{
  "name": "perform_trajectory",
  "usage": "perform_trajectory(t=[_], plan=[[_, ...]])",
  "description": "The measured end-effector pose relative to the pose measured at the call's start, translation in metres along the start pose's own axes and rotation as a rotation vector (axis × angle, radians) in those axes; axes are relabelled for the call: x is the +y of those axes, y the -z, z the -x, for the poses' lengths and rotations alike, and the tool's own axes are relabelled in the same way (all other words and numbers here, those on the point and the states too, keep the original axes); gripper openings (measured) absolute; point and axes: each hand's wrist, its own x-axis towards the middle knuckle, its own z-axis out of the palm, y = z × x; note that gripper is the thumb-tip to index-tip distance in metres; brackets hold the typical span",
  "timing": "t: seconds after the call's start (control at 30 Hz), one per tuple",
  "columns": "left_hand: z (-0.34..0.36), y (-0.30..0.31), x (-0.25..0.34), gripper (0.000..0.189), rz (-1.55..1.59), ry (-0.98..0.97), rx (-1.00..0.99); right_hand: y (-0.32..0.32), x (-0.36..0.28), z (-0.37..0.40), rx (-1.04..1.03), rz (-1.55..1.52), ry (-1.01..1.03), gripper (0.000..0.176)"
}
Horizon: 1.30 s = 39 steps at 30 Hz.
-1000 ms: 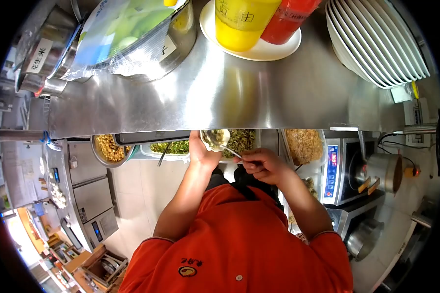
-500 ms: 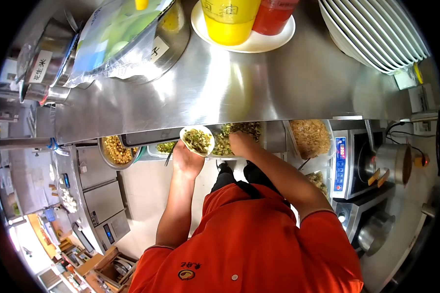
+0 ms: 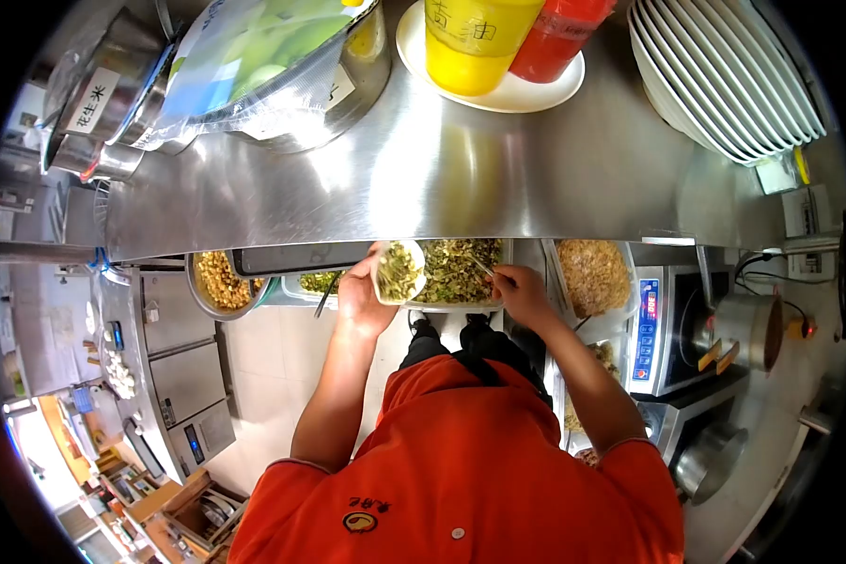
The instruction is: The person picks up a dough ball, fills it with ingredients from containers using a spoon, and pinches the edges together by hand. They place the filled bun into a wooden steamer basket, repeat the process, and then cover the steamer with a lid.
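Observation:
My left hand [image 3: 365, 299] is wrapped round a small white bowl [image 3: 382, 282], tilted towards the right, with chopped green vegetables [image 3: 400, 270] inside. Just right of it, a clear rectangular container [image 3: 461, 305] holds a heap of chopped greens [image 3: 456, 268]. Over that container's right side, my right hand [image 3: 522, 293] is closed on a thin metal spoon [image 3: 482, 268]; its head cannot be made out against the greens.
Above hangs a steel shelf [image 3: 282, 202] bearing yellow [image 3: 479, 56] and red [image 3: 555, 47] containers and stacked white plates [image 3: 724, 85]. A corn-coloured bowl of food [image 3: 224, 282] stands left; a tub of pale flakes [image 3: 592, 277] and an induction cooker [image 3: 672, 329] stand right.
My right hand has drawn back to the right, and the spoon now shows. My left hand has tipped the bowl over the container's left edge. The view has shifted slightly.

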Motion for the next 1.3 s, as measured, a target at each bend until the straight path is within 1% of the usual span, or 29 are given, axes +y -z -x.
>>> perform_trajectory(t=[0.03, 0.1, 0.17, 0.2, 0.23, 0.27, 0.3, 0.37, 0.4, 0.47, 0.5, 0.53, 0.57, 0.6, 0.63, 0.67, 0.7, 0.73, 0.77, 0.8, 0.83, 0.9, 0.93, 1.0, 1.07, 1.23, 1.3], plan=[[-0.001, -0.003, -0.001, 0.043, 0.000, -0.003, -0.001, 0.003, -0.003, 0.003, 0.009, -0.030, 0.037, 0.025], [-0.005, -0.010, -0.008, 0.043, 0.051, -0.025, 0.177, 0.008, -0.013, 0.009, 0.018, -0.059, 0.077, 0.025], [-0.015, -0.013, -0.017, 0.047, 0.095, -0.060, 0.101, 0.020, -0.044, 0.023, -0.010, -0.001, 0.095, 0.023], [-0.020, -0.012, -0.023, 0.047, 0.078, -0.078, 0.185, 0.020, -0.054, 0.029, -0.012, 0.001, 0.097, 0.023], [-0.024, -0.020, -0.029, 0.048, 0.062, -0.096, 0.269, 0.017, -0.064, 0.036, 0.073, 0.002, 0.169, 0.019], [-0.029, -0.023, -0.033, 0.047, 0.046, -0.086, 0.257, 0.015, -0.074, 0.042, 0.158, 0.004, 0.240, 0.017], [-0.032, -0.026, -0.037, 0.046, 0.073, -0.081, 0.264, 0.014, -0.083, 0.046, 0.155, 0.007, 0.239, 0.017], [-0.038, -0.032, -0.044, 0.044, 0.054, -0.078, 0.198, 0.009, -0.097, 0.051, 0.264, 0.277, 0.427, 0.023], [-0.041, -0.031, -0.046, 0.044, 0.056, -0.078, 0.198, 0.002, -0.091, 0.051, 0.255, 0.347, 0.437, 0.030], [-0.045, -0.033, -0.049, 0.043, 0.076, -0.075, 0.097, -0.006, -0.084, 0.051, 0.259, 0.382, 0.466, 0.029], [-0.046, -0.034, -0.051, 0.043, 0.076, -0.075, 0.096, -0.007, -0.084, 0.051, 0.263, 0.416, 0.496, 0.028], [-0.043, -0.046, -0.051, 0.041, 0.123, -0.107, 0.133, -0.005, -0.088, 0.054, 0.263, 0.417, 0.499, 0.028], [-0.042, -0.053, -0.050, 0.040, 0.170, -0.141, 0.172, -0.001, -0.097, 0.060, 0.253, 0.273, 0.479, 0.025], [-0.040, -0.051, -0.050, 0.040, 0.172, -0.143, 0.175, 0.000, -0.102, 0.065, 0.241, 0.129, 0.455, 0.023], [-0.039, -0.050, -0.049, 0.039, 0.197, -0.140, 0.123, -0.001, -0.097, 0.066, 0.238, 0.129, 0.454, 0.023], [-0.038, -0.050, -0.049, 0.037, 0.222, -0.135, 0.069, -0.002, -0.089, 0.067, 0.062, -0.087, 0.219, 0.021], [-0.036, -0.051, -0.052, 0.037, 0.224, -0.131, 0.068, -0.002, -0.083, 0.067, -0.109, -0.300, -0.019, 0.020], [-0.031, -0.060, -0.054, 0.037, 0.173, -0.158, 0.073, -0.001, -0.082, 0.066, -0.102, -0.298, -0.021, 0.020], [-0.027, -0.067, -0.057, 0.036, 0.122, -0.185, 0.081, 0.000, -0.081, 0.064, -0.204, -0.586, -0.224, 0.020], [-0.027, -0.070, -0.059, 0.036, 0.078, -0.210, 0.156, 0.002, -0.081, 0.061, -0.309, -0.871, -0.424, 0.021], [-0.022, -0.080, -0.059, 0.036, 0.080, -0.211, 0.156, 0.002, -0.082, 0.060, -0.310, -0.869, -0.424, 0.021], [-0.011, -0.101, -0.057, 0.035, 0.027, -0.229, 0.202, 0.003, -0.084, 0.061, -0.302, -0.987, -0.474, 0.021], [-0.012, -0.100, -0.055, 0.033, 0.069, -0.213, 0.147, 0.003, -0.083, 0.061, -0.300, -0.987, -0.476, 0.021], [-0.018, -0.078, -0.054, 0.034, 0.086, -0.173, 0.149, 0.004, -0.080, 0.059, -0.347, -1.034, -0.515, 0.021], [-0.019, -0.071, -0.054, 0.033, 0.106, -0.124, 0.157, 0.002, -0.079, 0.058, -0.345, -1.050, -0.538, 0.021], [-0.022, -0.064, -0.055, 0.034, 0.152, -0.123, 0.152, 0.006, -0.078, 0.052, -0.381, -1.103, -0.609, 0.022], [-0.024, -0.068, -0.052, 0.035, 0.171, -0.138, 0.146, 0.014, -0.075, 0.048, -0.548, -1.239, -0.682, 0.022]])
